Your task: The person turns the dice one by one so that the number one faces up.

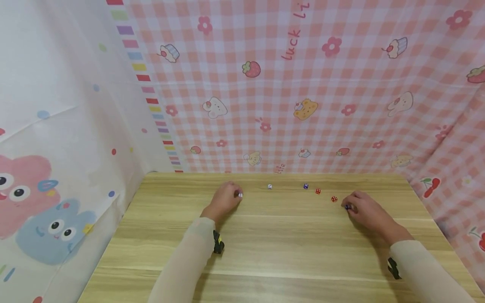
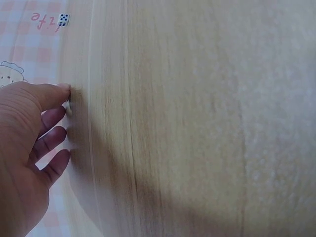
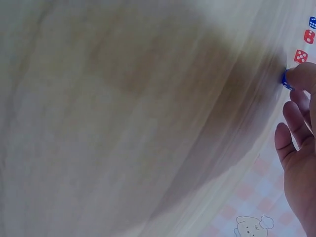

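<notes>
Two small dice are held at fingertips: a white cube with dark pips [image 1: 240, 195], pinched by the left hand [image 1: 223, 201], and a dark blue cube with white pips [image 1: 348, 207], pinched by the right hand [image 1: 369, 212]. Both are close to the pale wood-grain counter [image 1: 284, 244], towards its far side; whether either one rests on it, I cannot tell from here. For such tiny cubes I would keep the pinch light and on opposite faces, bottom face level with the wood, and let go with thumb and finger together so that nothing twists or rolls. The right hand needs more care, since a red die with white pips [image 1: 334, 199] lies just beside its fingertips and a stray knuckle could nudge it. Farther along, between the hands, lie a second red die [image 1: 318, 191], a loose blue die [image 1: 305, 186] and, well apart from them, a loose white die [image 1: 270, 186], so the left hand has more room. Beyond the counter's far edge hangs a pink-and-white checked cloth [image 1: 265, 97] printed with cakes, flowers and strawberries.
</notes>
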`<state>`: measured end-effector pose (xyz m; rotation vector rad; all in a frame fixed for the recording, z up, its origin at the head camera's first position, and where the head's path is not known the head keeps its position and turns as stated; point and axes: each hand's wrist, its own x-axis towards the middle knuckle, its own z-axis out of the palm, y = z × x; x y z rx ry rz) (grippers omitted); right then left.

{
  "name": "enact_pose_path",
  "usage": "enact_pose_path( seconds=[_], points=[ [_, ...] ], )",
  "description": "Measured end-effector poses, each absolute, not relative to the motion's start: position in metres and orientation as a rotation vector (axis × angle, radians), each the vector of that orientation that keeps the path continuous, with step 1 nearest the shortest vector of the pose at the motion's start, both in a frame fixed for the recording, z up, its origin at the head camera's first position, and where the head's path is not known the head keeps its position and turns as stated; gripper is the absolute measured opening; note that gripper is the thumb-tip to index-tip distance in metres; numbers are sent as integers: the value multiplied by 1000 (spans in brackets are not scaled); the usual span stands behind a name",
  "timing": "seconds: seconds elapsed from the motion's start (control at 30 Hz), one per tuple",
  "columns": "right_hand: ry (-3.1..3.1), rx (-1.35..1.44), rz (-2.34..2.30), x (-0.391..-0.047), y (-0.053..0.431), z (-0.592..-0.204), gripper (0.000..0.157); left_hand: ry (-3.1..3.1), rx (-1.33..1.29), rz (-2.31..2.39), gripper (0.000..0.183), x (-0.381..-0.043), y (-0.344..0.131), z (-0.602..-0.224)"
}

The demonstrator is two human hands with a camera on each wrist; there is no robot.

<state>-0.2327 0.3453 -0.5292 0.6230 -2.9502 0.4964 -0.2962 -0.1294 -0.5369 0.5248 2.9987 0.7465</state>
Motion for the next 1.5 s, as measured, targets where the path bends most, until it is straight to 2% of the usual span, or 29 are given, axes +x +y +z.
enact_pose_path(
  seconds=[0.93,1.5],
  points=[
    [-2973,560,577,-234,347,-531,13,3008,552,763,4,-297,-130,-538],
    [-2925,636,486,-234,342,-528,14,2995,550,773,4,-296,-130,-538]
  ],
)
